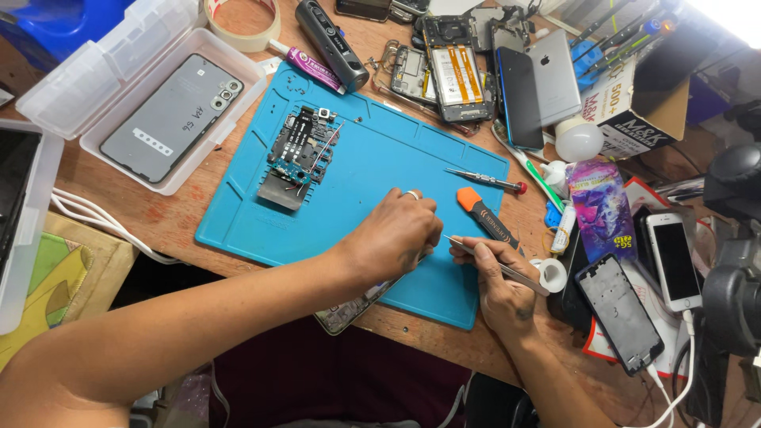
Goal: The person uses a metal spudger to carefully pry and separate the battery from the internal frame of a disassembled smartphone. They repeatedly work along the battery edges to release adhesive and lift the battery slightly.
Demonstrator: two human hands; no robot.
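Note:
My left hand (394, 236) rests curled on the blue work mat (372, 150), a ring on one finger, covering a phone whose corner (349, 311) sticks out under my wrist at the mat's near edge. What the fingers pinch is hidden. My right hand (501, 287) grips metal tweezers (495, 265), their tip pointing left toward my left fingertips. An orange-and-black pry tool (485, 216) lies just above the tweezers. A circuit board assembly (300, 154) sits at the mat's upper left.
A small screwdriver (485, 180) lies on the mat's right. A clear plastic box (238, 59) holds a grey phone back (170, 115). Opened phones (452, 75), a tape roll (242, 24), a white bulb (578, 140) and phone frames (620, 313) crowd the wooden table.

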